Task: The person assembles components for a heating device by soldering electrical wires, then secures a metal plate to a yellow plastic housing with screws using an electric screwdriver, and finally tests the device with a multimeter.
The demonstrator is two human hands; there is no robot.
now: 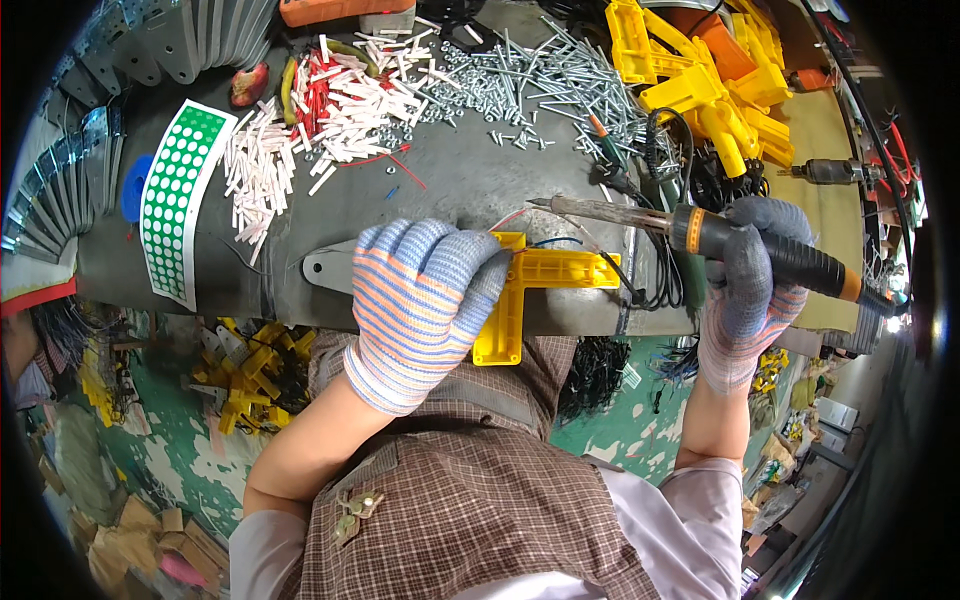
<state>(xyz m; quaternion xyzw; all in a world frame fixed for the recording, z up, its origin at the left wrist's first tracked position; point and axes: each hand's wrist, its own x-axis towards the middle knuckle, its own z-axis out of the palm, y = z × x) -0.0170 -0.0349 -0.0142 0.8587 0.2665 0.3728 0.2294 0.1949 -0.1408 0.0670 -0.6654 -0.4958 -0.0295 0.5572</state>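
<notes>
Two hands in striped knit gloves [405,330], blue and orange. Right hand [755,270] wrapped around soldering iron [702,234]: long axis mostly crosswise, slim metal tip pointing left toward left fingers, black handle sloping down past right fingers. Left hand [430,285] curled at upper end of yellow plastic housing [520,278]; whether fingertips pinch wire there, cannot tell. Housing just right of left fingers: angular, ribbed, one limb toward wearer, other pointing right. Flat grey metal plate [328,268], round-ended, holed, left of left fingers.
</notes>
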